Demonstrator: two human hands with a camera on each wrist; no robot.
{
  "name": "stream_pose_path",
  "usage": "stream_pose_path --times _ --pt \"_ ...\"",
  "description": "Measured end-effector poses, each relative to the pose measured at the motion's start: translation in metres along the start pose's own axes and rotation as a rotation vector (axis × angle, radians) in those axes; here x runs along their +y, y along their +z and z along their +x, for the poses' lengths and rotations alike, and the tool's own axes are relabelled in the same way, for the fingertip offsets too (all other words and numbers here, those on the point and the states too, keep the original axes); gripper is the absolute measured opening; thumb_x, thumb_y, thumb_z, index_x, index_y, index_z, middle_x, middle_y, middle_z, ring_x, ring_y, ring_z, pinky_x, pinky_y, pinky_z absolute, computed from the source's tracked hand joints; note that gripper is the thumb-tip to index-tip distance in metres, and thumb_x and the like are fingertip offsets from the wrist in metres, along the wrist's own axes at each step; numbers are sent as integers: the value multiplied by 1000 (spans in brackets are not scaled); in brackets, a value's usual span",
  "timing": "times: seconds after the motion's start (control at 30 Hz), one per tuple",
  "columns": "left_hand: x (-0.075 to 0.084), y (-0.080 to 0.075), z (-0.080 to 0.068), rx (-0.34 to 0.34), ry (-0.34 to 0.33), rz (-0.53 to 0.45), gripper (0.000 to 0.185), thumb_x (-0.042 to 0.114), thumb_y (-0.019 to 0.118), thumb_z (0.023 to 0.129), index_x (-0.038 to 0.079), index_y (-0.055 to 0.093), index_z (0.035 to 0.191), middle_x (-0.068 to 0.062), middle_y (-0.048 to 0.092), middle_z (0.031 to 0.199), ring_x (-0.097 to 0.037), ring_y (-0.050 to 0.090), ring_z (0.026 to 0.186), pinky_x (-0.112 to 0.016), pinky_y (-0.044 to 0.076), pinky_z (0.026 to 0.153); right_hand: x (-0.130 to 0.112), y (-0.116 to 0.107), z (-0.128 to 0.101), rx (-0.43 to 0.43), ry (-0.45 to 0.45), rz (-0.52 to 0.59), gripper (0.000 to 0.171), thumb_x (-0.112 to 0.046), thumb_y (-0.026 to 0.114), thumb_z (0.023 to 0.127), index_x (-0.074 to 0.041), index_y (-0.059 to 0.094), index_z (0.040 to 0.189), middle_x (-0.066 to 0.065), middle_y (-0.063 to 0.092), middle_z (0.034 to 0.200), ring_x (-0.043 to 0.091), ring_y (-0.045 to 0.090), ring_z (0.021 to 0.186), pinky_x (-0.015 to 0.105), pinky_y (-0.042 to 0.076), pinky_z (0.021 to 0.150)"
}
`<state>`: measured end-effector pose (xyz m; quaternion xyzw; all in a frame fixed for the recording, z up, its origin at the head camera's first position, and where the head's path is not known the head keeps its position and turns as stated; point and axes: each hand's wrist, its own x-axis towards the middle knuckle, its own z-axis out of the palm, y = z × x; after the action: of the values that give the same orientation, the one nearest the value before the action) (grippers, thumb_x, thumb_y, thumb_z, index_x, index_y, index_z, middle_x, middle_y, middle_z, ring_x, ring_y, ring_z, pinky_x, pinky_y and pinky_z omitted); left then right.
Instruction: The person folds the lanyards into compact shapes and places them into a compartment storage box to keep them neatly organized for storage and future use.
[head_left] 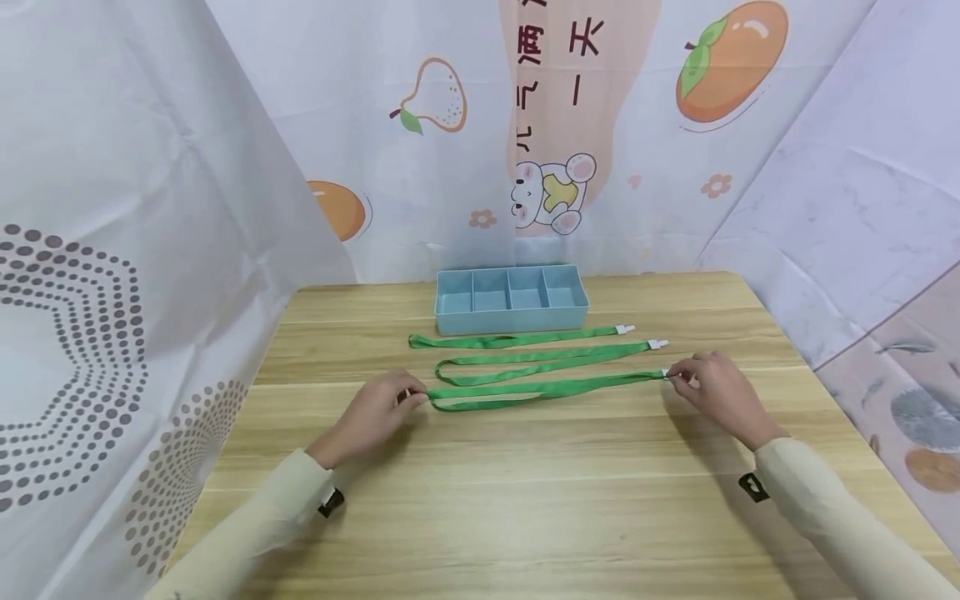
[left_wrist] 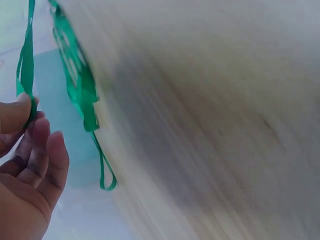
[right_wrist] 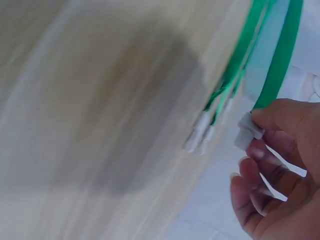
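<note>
Three green lanyards lie roughly parallel, running left to right across the table. My left hand (head_left: 378, 412) pinches the looped left end of the nearest lanyard (head_left: 555, 388) between thumb and fingers. At the other end, my right hand (head_left: 716, 392) pinches its pale plastic clip (right_wrist: 250, 131), and the strap stretches between both hands. In the left wrist view, the held strap (left_wrist: 26, 65) rises from the thumb. Behind it are the middle lanyard (head_left: 622, 347) and the back lanyard (head_left: 570, 336), their white clips pointing right.
A light blue box (head_left: 510, 321) with several compartments stands behind the lanyards, near the back edge of the wooden table (head_left: 510, 500). Printed cloth (head_left: 435, 208) hangs behind the table, with more cloth along both sides.
</note>
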<state>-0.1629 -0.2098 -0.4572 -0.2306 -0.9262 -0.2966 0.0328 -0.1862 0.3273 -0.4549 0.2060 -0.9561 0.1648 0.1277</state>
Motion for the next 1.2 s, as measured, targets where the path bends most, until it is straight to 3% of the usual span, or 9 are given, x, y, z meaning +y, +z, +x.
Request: stream_pose_path --times 0.1,0.23,0.43,0.63,0.83,1.07,1.2 --pt "-1 -7 2 22 -47 -78 10 18 68 102 12 76 103 -1 71 90 -11 58 74 -29 50 61 -3 -5 6 -41 13 71 2 -5 77 89 -3 79 89 -1 70 78 20 61 73 42 49 68" --pt "1 -16 6 65 -70 -106 10 18 67 102 11 75 105 -5 72 90 -12 60 75 -31 52 65 -13 -13 14 -108 24 146 4 -9 75 93 -7 79 92 -2 73 84 16 65 75 42 52 71" --pt "7 -26 15 132 -62 -103 10 18 68 102 16 75 108 5 68 85 -12 60 73 -33 53 66 -31 -20 22 -153 14 163 4 -13 76 94 -13 79 91 -9 72 84 10 63 76 36 51 70" --pt "17 -33 29 224 18 -122 9 16 74 98 14 77 106 4 69 81 -10 61 67 -30 53 59 -43 -21 28 -130 -9 159 6 -12 76 93 -16 78 89 -12 70 84 10 62 79 36 50 70" --pt "29 -36 42 274 78 -110 16 21 75 97 15 78 111 8 69 84 -6 61 70 -28 54 61 -60 -25 31 -108 -60 161 10 -9 77 91 -19 79 92 -13 71 87 12 62 83 37 50 71" --pt "48 -38 54 295 125 -176 18 17 76 97 17 79 115 5 71 95 -9 60 69 -28 53 60 -79 -26 29 -9 -233 148 13 -6 82 86 -16 78 92 -11 69 89 11 62 84 35 54 71" --pt "60 -37 61 283 141 -206 17 18 75 97 16 80 114 5 71 96 -10 60 68 -28 52 60 -91 -30 30 12 -279 143 14 -6 80 87 -17 76 95 -13 68 92 9 62 86 36 53 73"
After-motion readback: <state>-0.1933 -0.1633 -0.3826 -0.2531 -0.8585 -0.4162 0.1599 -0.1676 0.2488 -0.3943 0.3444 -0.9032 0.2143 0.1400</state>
